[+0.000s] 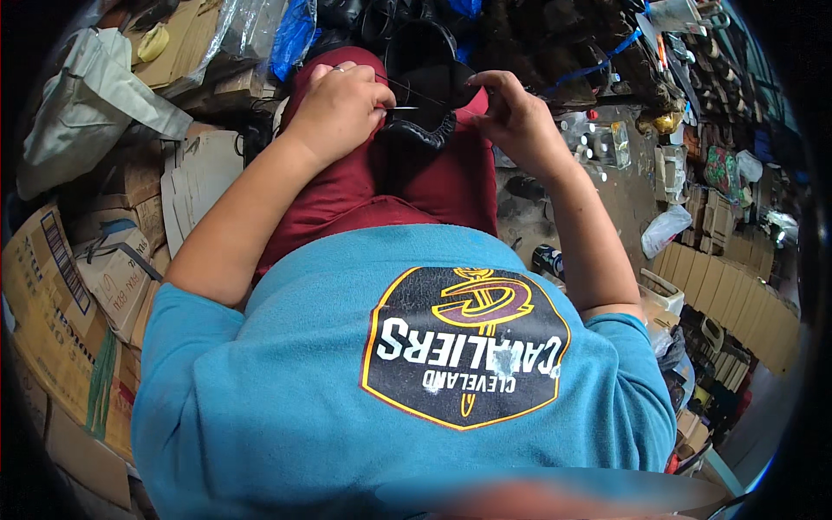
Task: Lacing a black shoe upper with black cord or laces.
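A black shoe (422, 133) rests between my thighs on the red trousers, its padded edge toward me. My left hand (345, 102) is closed at the shoe's left side, with a ring on one finger. From its fingertips a thin metal spike (404, 108), like an awl or needle, points right across the shoe. My right hand (516, 114) is at the shoe's right side, thumb and forefinger curled together. A fine dark thread (429, 94) runs over the shoe between the two hands. What lies inside each grip is partly hidden.
Cardboard boxes (121, 282) and a pale cloth bag (91, 104) are stacked on the left. More black footwear (347, 16) lies beyond my knees. To the right are small bottles (589, 143), a clear plastic bag (666, 232) and flattened cardboard (724, 295).
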`<state>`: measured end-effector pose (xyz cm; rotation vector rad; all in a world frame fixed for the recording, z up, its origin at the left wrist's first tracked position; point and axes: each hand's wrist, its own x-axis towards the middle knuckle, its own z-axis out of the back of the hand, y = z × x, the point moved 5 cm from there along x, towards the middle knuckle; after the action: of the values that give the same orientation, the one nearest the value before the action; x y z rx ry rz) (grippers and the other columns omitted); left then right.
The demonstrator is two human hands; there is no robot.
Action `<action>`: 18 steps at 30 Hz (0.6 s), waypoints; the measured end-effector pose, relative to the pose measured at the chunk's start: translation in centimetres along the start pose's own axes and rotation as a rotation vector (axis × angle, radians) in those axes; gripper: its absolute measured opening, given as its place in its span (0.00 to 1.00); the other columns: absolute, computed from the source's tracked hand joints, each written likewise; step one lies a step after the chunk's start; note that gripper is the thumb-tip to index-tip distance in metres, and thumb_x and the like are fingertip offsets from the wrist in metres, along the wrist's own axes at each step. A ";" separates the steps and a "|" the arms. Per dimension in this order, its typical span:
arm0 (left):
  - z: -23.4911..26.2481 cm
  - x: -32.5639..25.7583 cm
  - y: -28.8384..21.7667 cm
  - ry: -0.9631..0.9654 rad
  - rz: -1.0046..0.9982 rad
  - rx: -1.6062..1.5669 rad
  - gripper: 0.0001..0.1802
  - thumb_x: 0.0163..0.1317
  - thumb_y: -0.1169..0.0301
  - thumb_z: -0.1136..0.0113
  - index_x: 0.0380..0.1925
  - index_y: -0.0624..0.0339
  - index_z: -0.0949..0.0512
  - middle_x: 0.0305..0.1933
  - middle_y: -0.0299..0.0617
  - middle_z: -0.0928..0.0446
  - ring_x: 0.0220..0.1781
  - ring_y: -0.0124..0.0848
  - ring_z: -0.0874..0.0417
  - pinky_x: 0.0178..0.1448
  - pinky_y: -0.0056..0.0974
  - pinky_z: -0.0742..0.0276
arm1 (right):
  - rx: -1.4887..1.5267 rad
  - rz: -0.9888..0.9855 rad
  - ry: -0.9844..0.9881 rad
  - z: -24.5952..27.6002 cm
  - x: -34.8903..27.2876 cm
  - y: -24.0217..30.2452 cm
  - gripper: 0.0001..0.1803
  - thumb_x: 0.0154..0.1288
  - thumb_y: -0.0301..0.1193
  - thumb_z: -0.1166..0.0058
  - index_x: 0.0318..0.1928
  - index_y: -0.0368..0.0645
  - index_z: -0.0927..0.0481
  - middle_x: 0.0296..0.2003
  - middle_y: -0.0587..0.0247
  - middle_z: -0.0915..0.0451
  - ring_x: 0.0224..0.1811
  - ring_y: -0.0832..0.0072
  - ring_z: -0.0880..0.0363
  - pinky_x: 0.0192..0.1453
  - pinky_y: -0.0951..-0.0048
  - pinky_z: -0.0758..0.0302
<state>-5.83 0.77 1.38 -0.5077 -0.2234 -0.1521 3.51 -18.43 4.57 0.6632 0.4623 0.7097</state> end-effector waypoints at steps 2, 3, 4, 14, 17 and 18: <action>-0.6 0.3 0.0 0.009 0.018 0.056 0.07 0.49 0.73 0.38 0.31 0.51 0.18 0.29 0.38 0.26 0.43 0.35 0.25 0.49 0.44 0.35 | 0.094 0.001 -0.013 -0.4 -0.2 -1.0 0.26 0.51 0.20 0.40 0.53 0.50 0.28 0.24 0.67 0.27 0.28 0.77 0.26 0.35 0.74 0.28; -0.6 0.5 -0.2 -0.043 0.001 0.042 0.08 0.49 0.73 0.38 0.31 0.51 0.17 0.28 0.38 0.26 0.41 0.35 0.25 0.47 0.43 0.34 | 0.184 0.006 -0.023 -0.6 -0.2 -1.6 0.25 0.53 0.20 0.40 0.52 0.49 0.28 0.23 0.71 0.29 0.27 0.83 0.29 0.33 0.78 0.30; -0.5 0.6 -0.3 -0.096 -0.014 0.028 0.09 0.49 0.74 0.37 0.32 0.52 0.17 0.27 0.38 0.27 0.39 0.35 0.25 0.45 0.42 0.33 | 0.187 0.003 -0.026 -0.8 -0.1 -2.3 0.25 0.53 0.20 0.40 0.52 0.49 0.28 0.23 0.71 0.29 0.27 0.83 0.29 0.33 0.78 0.30; -1.6 1.7 0.5 -0.084 -0.025 -0.282 0.11 0.48 0.74 0.36 0.34 0.49 0.15 0.25 0.36 0.30 0.32 0.34 0.27 0.38 0.38 0.33 | 0.780 -0.079 0.127 -1.4 2.0 -4.8 0.16 0.59 0.21 0.41 0.48 0.45 0.25 0.30 0.78 0.25 0.30 0.90 0.31 0.33 0.86 0.33; -1.7 1.6 0.5 -0.063 -0.020 -0.227 0.11 0.48 0.73 0.36 0.34 0.46 0.15 0.25 0.35 0.31 0.34 0.33 0.27 0.40 0.39 0.34 | 0.782 0.000 0.116 -1.4 2.5 -5.1 0.14 0.60 0.21 0.42 0.47 0.45 0.24 0.32 0.78 0.24 0.33 0.91 0.30 0.36 0.87 0.33; -1.7 1.6 0.6 -0.048 -0.007 -0.232 0.11 0.48 0.73 0.36 0.34 0.45 0.15 0.25 0.35 0.32 0.35 0.33 0.27 0.41 0.39 0.35 | 0.775 0.025 0.123 -1.4 2.6 -5.1 0.14 0.60 0.21 0.42 0.46 0.45 0.24 0.33 0.78 0.23 0.35 0.91 0.29 0.38 0.87 0.32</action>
<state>-3.89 0.23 0.03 -0.7416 -0.2565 -0.1740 6.73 -18.96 -0.37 1.3561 0.8578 0.5860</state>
